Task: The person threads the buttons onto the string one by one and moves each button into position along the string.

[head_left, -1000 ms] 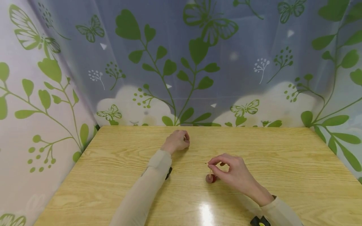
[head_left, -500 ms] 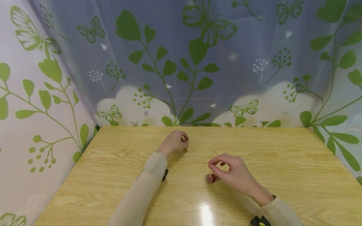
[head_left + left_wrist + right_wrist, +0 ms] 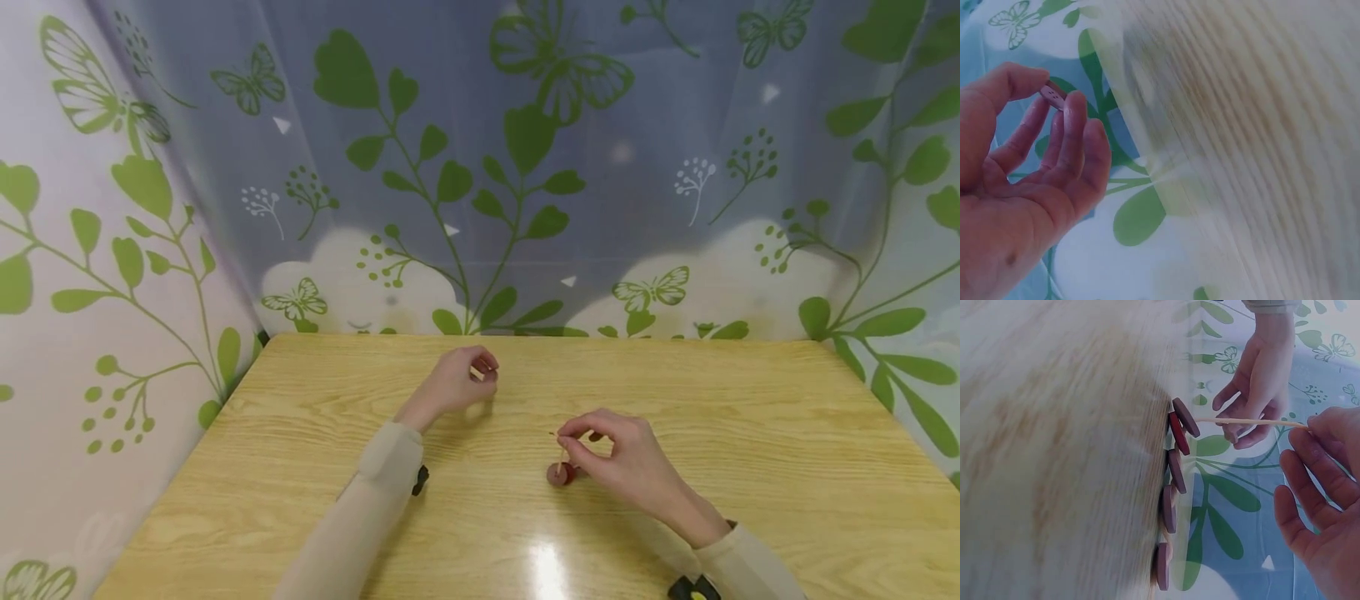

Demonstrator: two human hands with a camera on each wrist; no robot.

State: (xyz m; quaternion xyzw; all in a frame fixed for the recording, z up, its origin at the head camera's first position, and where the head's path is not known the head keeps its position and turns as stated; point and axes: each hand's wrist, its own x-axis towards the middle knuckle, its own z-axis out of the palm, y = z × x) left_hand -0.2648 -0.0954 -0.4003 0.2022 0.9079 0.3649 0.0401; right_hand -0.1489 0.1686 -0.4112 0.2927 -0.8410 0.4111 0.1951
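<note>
Between the thumb and a fingertip of my left hand (image 3: 457, 383) is a small pinkish-brown button (image 3: 1054, 95) with several holes, seen in the left wrist view. That hand is held over the far middle of the table. My right hand (image 3: 628, 457) is nearer and to the right, pinching the end of a pale yellow string (image 3: 1247, 420) and pulling it taut. Dull brown buttons (image 3: 1169, 509) and one red button (image 3: 1179, 433) are threaded on this string in a row along the table. In the head view the buttons (image 3: 557, 474) sit just below the right fingertips.
The wood-grain table (image 3: 720, 408) runs back to a curtain (image 3: 420, 208) printed with leaves and butterflies, which also closes off both sides. A black wrist strap (image 3: 420, 480) shows on the left sleeve, another black strap (image 3: 693, 587) on the right.
My left hand has turned slightly and its forearm has swung left; its fingers now show more apart. The right hand, string and threaded buttons have stayed in place.
</note>
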